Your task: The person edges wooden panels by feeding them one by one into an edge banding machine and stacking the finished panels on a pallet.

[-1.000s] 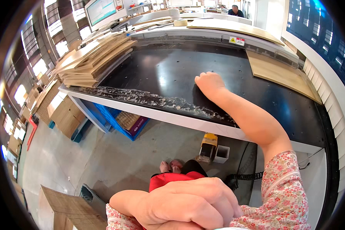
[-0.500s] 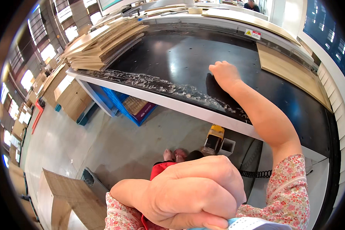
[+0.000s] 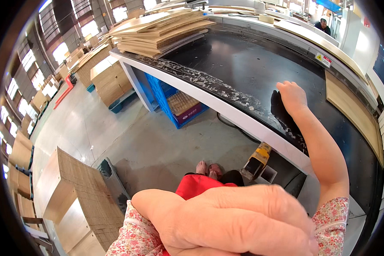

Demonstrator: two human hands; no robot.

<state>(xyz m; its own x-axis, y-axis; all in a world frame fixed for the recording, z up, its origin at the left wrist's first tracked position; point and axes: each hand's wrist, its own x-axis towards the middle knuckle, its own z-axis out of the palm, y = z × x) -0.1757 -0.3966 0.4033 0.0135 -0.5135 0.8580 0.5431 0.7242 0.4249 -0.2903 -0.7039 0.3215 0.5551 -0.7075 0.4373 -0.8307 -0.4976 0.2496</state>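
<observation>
My left hand [image 3: 239,222] is raised very close in the lower middle, its fingers curled. Whatever those fingers hold, if anything, is hidden behind the hand. To the right, my right hand [image 3: 292,98] is a loose fist at the black tabletop [image 3: 243,59], over its own dark reflection, with nothing seen in it. Beside that hand runs a strip of pale scraps and scuffs [image 3: 209,81] along the table's front edge. A flat wooden panel [image 3: 354,111] lies right of my right hand.
Stacked boards [image 3: 162,34] sit on the table's far left. Under it are a blue crate [image 3: 170,115] and a yellow-black object [image 3: 260,155] near my feet. A wooden cabinet-like piece [image 3: 89,192] stands at lower left. A person [image 3: 323,26] is at the far back.
The view has swung left, so the table and stack appear further right. My left hand still fills the lower middle; the light blue mask edge under it has left the view. My right hand stays at the tabletop.
</observation>
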